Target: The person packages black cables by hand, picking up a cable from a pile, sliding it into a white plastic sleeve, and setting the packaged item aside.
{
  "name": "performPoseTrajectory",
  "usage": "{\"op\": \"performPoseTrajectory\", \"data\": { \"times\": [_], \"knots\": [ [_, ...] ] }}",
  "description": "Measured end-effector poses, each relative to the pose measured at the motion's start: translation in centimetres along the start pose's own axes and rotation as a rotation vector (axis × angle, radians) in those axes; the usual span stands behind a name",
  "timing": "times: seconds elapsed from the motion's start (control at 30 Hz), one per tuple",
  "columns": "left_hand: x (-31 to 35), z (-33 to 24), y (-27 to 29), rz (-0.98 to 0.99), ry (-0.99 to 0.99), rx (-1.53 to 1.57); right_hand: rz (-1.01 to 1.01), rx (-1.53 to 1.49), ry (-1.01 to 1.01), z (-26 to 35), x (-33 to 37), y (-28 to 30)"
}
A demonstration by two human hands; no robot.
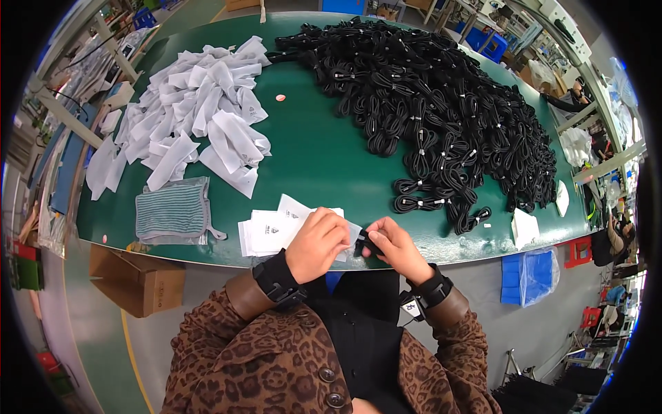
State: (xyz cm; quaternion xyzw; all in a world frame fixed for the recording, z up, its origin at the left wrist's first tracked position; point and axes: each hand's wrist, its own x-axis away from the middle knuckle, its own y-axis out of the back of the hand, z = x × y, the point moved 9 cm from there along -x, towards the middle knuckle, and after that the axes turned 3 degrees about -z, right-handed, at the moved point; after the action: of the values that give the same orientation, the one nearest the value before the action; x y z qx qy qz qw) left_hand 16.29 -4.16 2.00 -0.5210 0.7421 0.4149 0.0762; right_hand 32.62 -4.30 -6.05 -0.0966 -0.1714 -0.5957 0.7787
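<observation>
At the near edge of the table, my left hand (318, 243) has its fingers closed on the edge of a small whitish plastic bag (354, 233). Close beside it, my right hand (398, 250) grips a small black bundle, seemingly a coiled cable (362, 241), at the bag's mouth. My fingers cover most of the bundle, and how far it sits inside the bag cannot be made out. Under and beyond my left hand lies a loose stack of flat white printed bags (269, 231). A large heap of coiled black cables (441, 117) spreads over the right side.
A pile of white pouches (200, 103) covers the table's (310, 145) far left. Nearer lies a green striped cloth in clear plastic (172, 212). White pads (525, 228) sit near the right edge. A cardboard box (138, 279) and a blue bin (518, 278) stand below the table.
</observation>
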Motion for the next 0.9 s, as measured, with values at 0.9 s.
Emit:
{"op": "performPoseTrajectory", "data": {
  "times": [0.9],
  "knots": [
    [-5.5, 10.6, 12.8, -0.2, 0.642, 0.717, -0.685, 1.156, 0.752, 6.3, 1.1, 9.3]
  ]
}}
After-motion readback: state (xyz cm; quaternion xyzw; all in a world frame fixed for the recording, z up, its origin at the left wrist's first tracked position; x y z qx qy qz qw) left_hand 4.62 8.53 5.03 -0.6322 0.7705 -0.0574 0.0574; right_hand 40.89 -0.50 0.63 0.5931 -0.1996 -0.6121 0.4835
